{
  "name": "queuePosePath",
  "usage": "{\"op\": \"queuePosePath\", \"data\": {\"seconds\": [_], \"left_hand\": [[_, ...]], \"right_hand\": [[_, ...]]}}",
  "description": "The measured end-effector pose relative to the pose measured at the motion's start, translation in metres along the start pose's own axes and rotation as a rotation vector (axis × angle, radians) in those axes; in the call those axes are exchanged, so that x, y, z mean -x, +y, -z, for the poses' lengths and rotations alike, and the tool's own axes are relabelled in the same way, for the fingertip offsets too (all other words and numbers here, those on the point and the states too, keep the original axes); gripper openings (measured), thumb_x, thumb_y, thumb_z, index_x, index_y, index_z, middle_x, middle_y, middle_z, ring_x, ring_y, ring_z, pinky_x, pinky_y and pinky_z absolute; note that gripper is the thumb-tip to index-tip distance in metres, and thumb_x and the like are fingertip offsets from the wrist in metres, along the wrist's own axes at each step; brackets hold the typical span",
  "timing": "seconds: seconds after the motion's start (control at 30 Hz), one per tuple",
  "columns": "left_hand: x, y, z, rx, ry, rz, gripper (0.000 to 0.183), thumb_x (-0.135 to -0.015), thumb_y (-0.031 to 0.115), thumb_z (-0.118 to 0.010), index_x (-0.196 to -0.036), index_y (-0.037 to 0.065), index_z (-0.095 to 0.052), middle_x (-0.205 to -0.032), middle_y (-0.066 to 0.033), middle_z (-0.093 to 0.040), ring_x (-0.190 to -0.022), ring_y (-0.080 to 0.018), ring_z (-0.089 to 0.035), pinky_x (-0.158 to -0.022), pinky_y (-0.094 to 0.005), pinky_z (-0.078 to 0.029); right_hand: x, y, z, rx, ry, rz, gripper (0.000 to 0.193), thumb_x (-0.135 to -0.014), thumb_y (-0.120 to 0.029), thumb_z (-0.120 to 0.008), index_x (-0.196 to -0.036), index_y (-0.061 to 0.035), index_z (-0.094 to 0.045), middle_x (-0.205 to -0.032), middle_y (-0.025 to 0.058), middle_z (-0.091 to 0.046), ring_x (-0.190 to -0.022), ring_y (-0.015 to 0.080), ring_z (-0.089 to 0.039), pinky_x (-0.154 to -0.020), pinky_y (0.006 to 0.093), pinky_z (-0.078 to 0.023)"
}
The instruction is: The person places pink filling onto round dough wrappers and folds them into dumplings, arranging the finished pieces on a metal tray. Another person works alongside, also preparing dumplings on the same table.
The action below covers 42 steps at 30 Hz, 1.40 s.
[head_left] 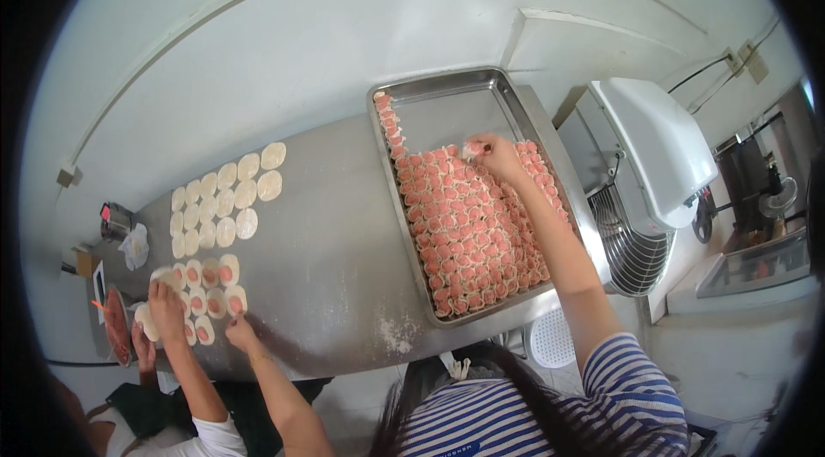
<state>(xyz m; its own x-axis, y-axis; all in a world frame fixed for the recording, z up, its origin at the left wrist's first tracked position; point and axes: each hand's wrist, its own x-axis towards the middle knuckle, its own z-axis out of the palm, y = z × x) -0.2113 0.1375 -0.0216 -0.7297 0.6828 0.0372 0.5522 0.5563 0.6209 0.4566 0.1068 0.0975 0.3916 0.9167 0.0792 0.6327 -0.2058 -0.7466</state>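
Works at a stainless-steel table (322, 233) dusted with white powder (398, 332), between a white-hooded machine with a wire guard (655, 152) at right and a co-worker's hands (168, 309) at left, near the left hand (244, 334) among pale, oval wrappers topped with pink filling (198, 306). Touches one wrapper's edge with that left hand, too small in view to say if clamped. Pinches a small, pale dumpling with pink filling (473, 150) in the right hand (500, 158), over a rectangular metal tray (451, 116), just beside tight rows of pink-topped, ruffle-edged dumplings (464, 238).
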Motion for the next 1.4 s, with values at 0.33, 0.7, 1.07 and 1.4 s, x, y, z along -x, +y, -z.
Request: {"op": "queuePosePath", "data": {"seconds": [0.33, 0.7, 1.07, 1.4], "left_hand": [[0.077, -0.023, 0.000, -0.027, -0.025, -0.184, 0.040, -0.078, 0.031, -0.064, -0.077, -0.009, -0.063, -0.074, -0.0216, -0.065, -0.063, -0.0307, -0.061, -0.061, -0.0406, -0.046], [0.142, -0.012, 0.017, 0.349, -0.111, 0.033, 0.023, -0.079, 0.021, -0.065, -0.079, -0.001, -0.057, -0.064, -0.0017, -0.057, -0.057, -0.0109, -0.053, -0.053, -0.0239, -0.042], [0.139, -0.015, 0.016, 0.476, -0.119, 0.125, 0.020, -0.083, 0.017, -0.063, -0.088, -0.001, -0.055, -0.079, -0.0045, -0.058, -0.067, -0.0105, -0.055, -0.059, -0.0229, -0.045], [0.125, -0.019, 0.013, 0.768, -0.036, 0.346, 0.018, -0.083, 0.009, -0.061, -0.095, -0.001, -0.054, -0.088, -0.0064, -0.060, -0.074, -0.0134, -0.059, -0.061, -0.0243, -0.048]], "right_hand": [[-0.092, 0.074, -0.031, 0.293, -0.259, 0.194, 0.034, -0.063, 0.005, -0.061, -0.094, -0.0052, -0.069, -0.088, 0.0147, -0.066, -0.079, 0.0271, -0.065, -0.070, 0.0338, -0.051], [-0.096, 0.077, -0.035, 0.295, -0.440, 0.351, 0.024, -0.065, -0.005, -0.064, -0.089, -0.0066, -0.071, -0.086, 0.0146, -0.068, -0.083, 0.0302, -0.065, -0.076, 0.0366, -0.052], [-0.086, 0.078, -0.035, 0.190, -0.380, 0.305, 0.024, -0.071, -0.006, -0.064, -0.094, -0.0042, -0.070, -0.093, 0.0186, -0.066, -0.089, 0.0328, -0.064, -0.078, 0.0364, -0.051], [-0.093, 0.067, -0.030, 0.192, -0.477, 0.174, 0.027, -0.074, -0.006, -0.064, -0.100, -0.0037, -0.069, -0.098, 0.0179, -0.066, -0.093, 0.0326, -0.064, -0.081, 0.0360, -0.050]]}}
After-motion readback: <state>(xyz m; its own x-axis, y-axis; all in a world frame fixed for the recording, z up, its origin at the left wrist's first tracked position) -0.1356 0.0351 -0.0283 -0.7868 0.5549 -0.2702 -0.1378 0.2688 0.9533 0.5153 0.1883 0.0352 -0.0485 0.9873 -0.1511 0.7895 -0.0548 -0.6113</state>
